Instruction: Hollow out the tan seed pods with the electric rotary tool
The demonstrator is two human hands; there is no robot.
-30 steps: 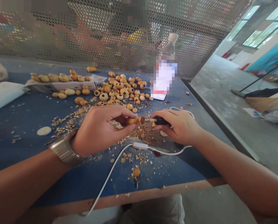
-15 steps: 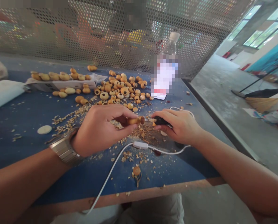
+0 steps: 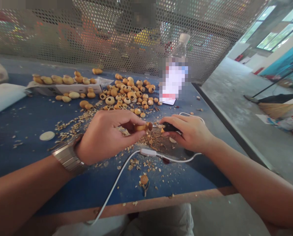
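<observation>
Two bare hands meet over a blue tabletop (image 3: 26, 160) strewn with pale seeds and brown crumbs. Thumb and fingers of my left hand (image 3: 109, 137) pinch a small tan gourd (image 3: 140, 127), its darker round end facing right; a silver metal watch (image 3: 69, 157) circles that wrist. Opposite, the fingers of my right hand (image 3: 193, 131) curl around a slim black-handled tool (image 3: 170, 127), its tip pointing at the gourd, though I cannot tell whether the two touch. Nearer me, a white cable (image 3: 114, 183) with a white inline switch (image 3: 148, 152) crosses the surface. Beyond my hands sits a heap of small yellow-brown gourds (image 3: 126, 93), many showing dark openings, between a long white box (image 3: 70, 88) topped with more gourds and a bright-screened phone (image 3: 169, 98) tilted upright before a clear plastic bottle (image 3: 182, 49).
</observation>
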